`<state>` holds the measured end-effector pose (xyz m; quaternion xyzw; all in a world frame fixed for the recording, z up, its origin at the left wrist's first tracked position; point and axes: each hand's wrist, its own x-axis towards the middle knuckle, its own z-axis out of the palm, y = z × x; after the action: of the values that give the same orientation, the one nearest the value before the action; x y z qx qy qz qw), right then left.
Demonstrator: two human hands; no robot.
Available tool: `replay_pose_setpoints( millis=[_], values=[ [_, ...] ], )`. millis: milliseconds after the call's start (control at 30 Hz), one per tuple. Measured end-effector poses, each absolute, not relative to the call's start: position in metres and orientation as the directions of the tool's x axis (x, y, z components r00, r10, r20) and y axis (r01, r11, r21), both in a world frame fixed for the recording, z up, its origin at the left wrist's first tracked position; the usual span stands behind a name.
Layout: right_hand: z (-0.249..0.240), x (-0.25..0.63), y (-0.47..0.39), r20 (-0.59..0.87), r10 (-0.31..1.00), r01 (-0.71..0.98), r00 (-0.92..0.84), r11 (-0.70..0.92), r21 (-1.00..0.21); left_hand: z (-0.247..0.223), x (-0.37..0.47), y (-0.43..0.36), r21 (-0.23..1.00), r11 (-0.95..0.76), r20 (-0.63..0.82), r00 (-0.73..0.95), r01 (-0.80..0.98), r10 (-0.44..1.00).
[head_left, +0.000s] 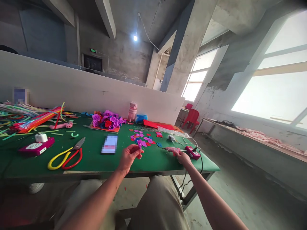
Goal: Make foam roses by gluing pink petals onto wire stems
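Observation:
Pinched in my left hand is a small purple petal piece, held above the green table. My right hand grips the handle of a pink glue gun, its nozzle pointing left. Between and behind my hands lie scattered purple, red and blue petals on the green tabletop. A pile of purple flowers with a red one among them rests on an orange sheet farther back. A phone lies left of my left hand.
Scissors with yellow and red handles lie front left, near a magenta box. Colourful strips cover the back left. A pink bottle stands at the back. Another magenta box and cables are at the right.

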<state>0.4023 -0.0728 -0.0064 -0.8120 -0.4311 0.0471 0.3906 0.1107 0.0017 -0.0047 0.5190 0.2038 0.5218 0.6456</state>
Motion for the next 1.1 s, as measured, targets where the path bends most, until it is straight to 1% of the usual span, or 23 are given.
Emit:
replay_pose_setpoints(
  millis=[33, 100, 200, 233, 300, 367, 400, 433, 467, 533, 633, 733, 867, 967, 1100],
  values=[
    [-0.006, 0.403, -0.073, 0.264, 0.724, 0.669, 0.637, -0.349, -0.657, -0.005, 0.110, 0.002, 0.880, -0.051, 0.256, 0.382, -0.472, 0.888],
    [-0.003, 0.401, -0.072, 0.258, 0.696, 0.647, 0.670, -0.377, -0.663, -0.005, 0.110, 0.002, 0.876, 0.008, 0.211, 0.397, -0.483, 0.893],
    [0.006, 0.385, -0.064, 0.284, 0.673, 0.639, 0.683, -0.363, -0.678, -0.007, 0.113, 0.003, 0.875, 0.060, 0.166, 0.414, -0.481, 0.895],
    [0.009, 0.374, -0.058, 0.294, 0.682, 0.642, 0.670, -0.334, -0.690, -0.008, 0.114, 0.003, 0.878, 0.063, 0.160, 0.415, -0.474, 0.896],
    [0.015, 0.346, -0.045, 0.289, 0.757, 0.650, 0.586, -0.226, -0.725, -0.009, 0.115, 0.005, 0.896, 0.040, 0.154, 0.394, -0.442, 0.906],
    [0.019, 0.312, -0.032, 0.275, 0.854, 0.616, 0.442, -0.067, -0.785, -0.009, 0.114, 0.008, 0.926, -0.042, 0.178, 0.336, -0.374, 0.925],
    [0.019, 0.296, -0.026, 0.255, 0.924, 0.480, 0.284, 0.093, -0.872, -0.009, 0.112, 0.010, 0.939, -0.098, 0.202, 0.299, -0.331, 0.933],
    [0.019, 0.280, -0.022, 0.248, 0.954, 0.320, 0.167, 0.186, -0.929, -0.008, 0.110, 0.011, 0.946, -0.150, 0.229, 0.264, -0.288, 0.937],
    [0.018, 0.267, -0.020, 0.247, 0.964, 0.190, 0.102, 0.225, -0.956, -0.007, 0.109, 0.013, 0.948, -0.193, 0.254, 0.238, -0.253, 0.937],
    [0.013, 0.248, -0.018, 0.249, 0.966, 0.028, 0.066, 0.248, -0.968, -0.006, 0.106, 0.015, 0.947, -0.231, 0.279, 0.214, -0.224, 0.936],
    [0.003, 0.237, -0.022, 0.266, 0.960, -0.062, 0.092, 0.272, -0.960, -0.006, 0.106, 0.014, 0.943, -0.203, 0.269, 0.247, -0.262, 0.931],
    [-0.004, 0.237, -0.028, 0.291, 0.954, -0.089, 0.075, 0.297, -0.951, -0.010, 0.109, 0.010, 0.947, -0.137, 0.228, 0.307, -0.290, 0.924],
    [-0.005, 0.241, -0.035, 0.264, 0.962, -0.042, 0.074, 0.267, -0.963, -0.016, 0.111, 0.001, 0.959, -0.047, 0.140, 0.323, -0.281, 0.936],
    [-0.005, 0.244, -0.038, 0.243, 0.965, -0.022, 0.095, 0.246, -0.969, -0.015, 0.111, -0.005, 0.962, -0.034, 0.126, 0.328, -0.272, 0.936],
    [-0.004, 0.247, -0.040, 0.276, 0.955, 0.021, 0.107, 0.275, -0.961, -0.012, 0.111, -0.010, 0.966, -0.054, 0.148, 0.373, -0.251, 0.916]
  ],
)
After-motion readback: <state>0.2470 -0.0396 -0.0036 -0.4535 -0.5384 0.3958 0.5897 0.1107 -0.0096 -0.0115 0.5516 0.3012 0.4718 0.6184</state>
